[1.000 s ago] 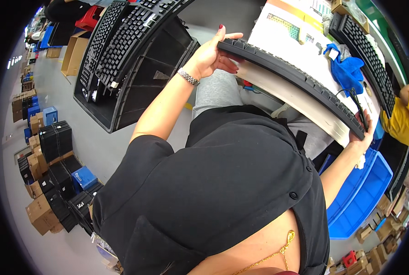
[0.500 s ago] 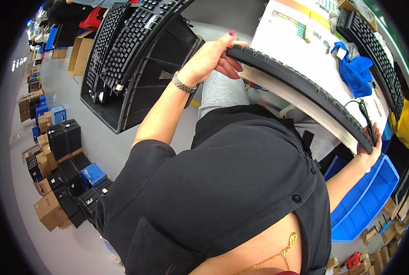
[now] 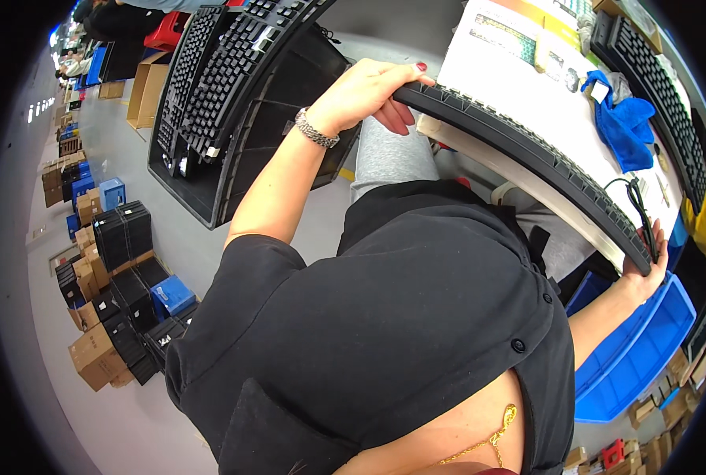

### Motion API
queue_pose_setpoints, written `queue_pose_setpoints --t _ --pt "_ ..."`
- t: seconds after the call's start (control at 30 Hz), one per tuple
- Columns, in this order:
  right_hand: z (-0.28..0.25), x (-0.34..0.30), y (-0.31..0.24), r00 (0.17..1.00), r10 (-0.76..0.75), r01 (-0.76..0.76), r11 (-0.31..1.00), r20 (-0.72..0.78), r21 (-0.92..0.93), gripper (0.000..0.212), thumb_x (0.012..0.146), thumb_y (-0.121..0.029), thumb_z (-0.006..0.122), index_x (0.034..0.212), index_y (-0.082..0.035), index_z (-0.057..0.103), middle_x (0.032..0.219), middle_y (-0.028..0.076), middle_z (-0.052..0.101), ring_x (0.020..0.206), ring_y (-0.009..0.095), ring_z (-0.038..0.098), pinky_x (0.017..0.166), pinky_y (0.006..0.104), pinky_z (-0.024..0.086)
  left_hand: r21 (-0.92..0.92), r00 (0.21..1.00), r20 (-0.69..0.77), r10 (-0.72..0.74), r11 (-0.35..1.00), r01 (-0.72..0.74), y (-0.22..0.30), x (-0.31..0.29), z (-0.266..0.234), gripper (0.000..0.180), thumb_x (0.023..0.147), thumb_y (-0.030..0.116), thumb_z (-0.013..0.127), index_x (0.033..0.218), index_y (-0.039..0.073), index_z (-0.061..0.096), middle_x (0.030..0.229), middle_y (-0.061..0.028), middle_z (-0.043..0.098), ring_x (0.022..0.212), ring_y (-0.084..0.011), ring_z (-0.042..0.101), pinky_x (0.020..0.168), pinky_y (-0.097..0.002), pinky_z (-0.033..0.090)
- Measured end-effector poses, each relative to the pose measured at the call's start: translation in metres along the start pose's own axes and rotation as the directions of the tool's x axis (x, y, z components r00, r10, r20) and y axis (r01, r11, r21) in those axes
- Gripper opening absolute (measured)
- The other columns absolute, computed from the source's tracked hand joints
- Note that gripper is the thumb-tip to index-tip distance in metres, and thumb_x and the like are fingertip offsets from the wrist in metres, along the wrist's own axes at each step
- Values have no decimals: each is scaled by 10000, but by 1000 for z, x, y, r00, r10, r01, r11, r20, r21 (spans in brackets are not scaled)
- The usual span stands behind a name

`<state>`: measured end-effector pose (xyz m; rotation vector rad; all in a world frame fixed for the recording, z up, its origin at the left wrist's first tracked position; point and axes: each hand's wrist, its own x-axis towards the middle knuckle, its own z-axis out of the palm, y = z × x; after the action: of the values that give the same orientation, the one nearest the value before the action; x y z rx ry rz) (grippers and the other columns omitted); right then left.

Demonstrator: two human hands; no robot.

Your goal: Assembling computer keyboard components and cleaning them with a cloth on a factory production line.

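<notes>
A long black keyboard (image 3: 519, 149) is tilted up on its edge along the front of the white table (image 3: 487, 75). My left hand (image 3: 369, 96), with a metal bracelet at the wrist, grips its left end, the thumb over the top and the fingers curled below. At the other end my right hand (image 3: 647, 267) is wrapped round the keyboard's corner. A bundled black cable (image 3: 639, 212) lies by that hand, against the keyboard. Beyond the keyboard on the table is a crumpled blue cloth (image 3: 620, 125).
More keyboards (image 3: 230, 75) stand in a black crate (image 3: 278, 127) on the left. A printed box (image 3: 519, 47) and another keyboard (image 3: 662, 107) lie farther back on the table. Below my right arm sits a blue bin (image 3: 638, 348). Stacked cartons (image 3: 98, 356) stand on the floor at left.
The keyboard has turned slightly, so more of its key side shows. Both hands keep their hold. The whole view has shifted a little.
</notes>
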<state>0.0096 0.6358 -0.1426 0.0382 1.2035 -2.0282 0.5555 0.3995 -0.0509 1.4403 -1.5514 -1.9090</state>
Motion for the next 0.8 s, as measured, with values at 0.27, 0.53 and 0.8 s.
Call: queue_pose_setpoints --t 0.27,0.53,0.8 --pt "6 -1 0 1000 -2 0 999 -27 -52 332 1027 -123 416 1294 61 487 1331 241 592 1266 400 558 1003 484 495 -21 1000 -13 -3 1000 3 3 2 0 473 1018 361 480 1144 -38 701 731 -216 704 574 -257 719 534 -260 592" --pt "9 1 -1 994 -17 10 997 -104 -72 338 1013 -129 437 1275 70 515 1325 226 602 1224 379 590 972 455 516 43 1000 -7 -20 999 20 6 5 1 412 998 318 537 1133 -32 707 735 -212 704 550 -241 704 517 -244 571" --pt "26 -7 18 975 -111 76 982 -195 -175 294 900 -107 551 1110 64 666 1106 185 713 975 328 692 825 424 560 3 990 -131 -59 998 60 4 11 12 463 1008 390 508 1171 6 708 628 -104 634 463 -151 586 461 -235 523"
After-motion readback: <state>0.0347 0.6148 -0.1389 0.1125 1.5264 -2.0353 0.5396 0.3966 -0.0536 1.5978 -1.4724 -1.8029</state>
